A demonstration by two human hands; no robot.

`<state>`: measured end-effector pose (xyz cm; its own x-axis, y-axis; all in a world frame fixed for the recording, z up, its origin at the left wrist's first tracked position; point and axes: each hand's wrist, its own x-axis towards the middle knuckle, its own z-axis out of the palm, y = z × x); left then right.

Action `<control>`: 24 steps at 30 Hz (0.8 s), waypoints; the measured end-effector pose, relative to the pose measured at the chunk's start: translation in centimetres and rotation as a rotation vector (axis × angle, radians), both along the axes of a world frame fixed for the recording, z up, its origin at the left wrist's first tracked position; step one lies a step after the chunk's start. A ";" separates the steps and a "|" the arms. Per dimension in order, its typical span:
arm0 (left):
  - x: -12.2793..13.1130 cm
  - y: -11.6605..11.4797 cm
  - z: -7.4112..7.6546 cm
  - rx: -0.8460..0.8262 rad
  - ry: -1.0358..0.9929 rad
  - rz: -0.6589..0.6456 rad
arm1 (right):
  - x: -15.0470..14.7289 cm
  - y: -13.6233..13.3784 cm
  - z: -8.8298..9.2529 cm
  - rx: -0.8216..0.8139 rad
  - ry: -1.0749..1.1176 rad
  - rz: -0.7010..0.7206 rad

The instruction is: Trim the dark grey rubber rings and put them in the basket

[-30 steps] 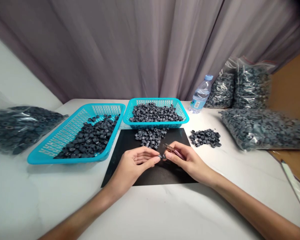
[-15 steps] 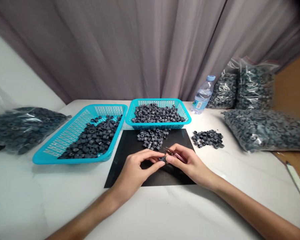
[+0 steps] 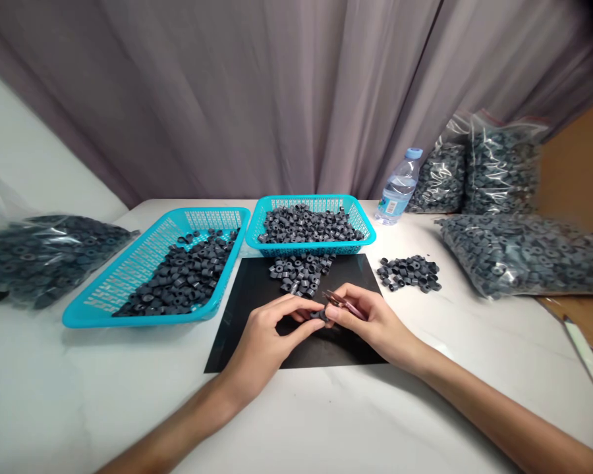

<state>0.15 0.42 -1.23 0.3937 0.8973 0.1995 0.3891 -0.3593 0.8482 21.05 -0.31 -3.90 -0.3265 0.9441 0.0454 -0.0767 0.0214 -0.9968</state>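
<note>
My left hand (image 3: pixel 271 332) pinches a small dark grey ring-shaped part (image 3: pixel 319 315) between thumb and fingers over a black mat (image 3: pixel 247 329). My right hand (image 3: pixel 370 322) meets it from the right, fingers closed round pink tweezers (image 3: pixel 343 303) whose tips point left at the part. A small heap of the same grey parts (image 3: pixel 300 273) lies on the mat just beyond my hands.
Two turquoise baskets of grey parts stand behind the mat, a large one (image 3: pixel 118 276) at left and a smaller one (image 3: pixel 360 220) at centre. A loose pile (image 3: pixel 409 272), a water bottle (image 3: pixel 398 186) and clear bags of parts (image 3: pixel 518 253) lie right; another bag (image 3: pixel 39 253) lies left.
Both hands have stayed together over the mat, shifting only slightly while working the small part; the view has wobbled a little.
</note>
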 end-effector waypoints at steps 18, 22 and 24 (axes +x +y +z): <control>0.1 0.0 -0.1 0.044 0.066 -0.011 | -0.1 0.2 0.2 0.018 -0.012 -0.004; 0.1 -0.1 0.0 0.107 0.085 -0.030 | -0.1 0.2 0.2 0.022 -0.014 -0.003; 0.0 -0.2 0.2 0.130 0.082 -0.045 | -0.1 0.2 0.1 0.019 -0.011 -0.005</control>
<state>0.18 0.24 -1.04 0.4524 0.8472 0.2786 0.4365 -0.4828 0.7592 20.96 -0.11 -3.79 -0.3224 0.9447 0.0599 -0.0657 0.0408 -0.9970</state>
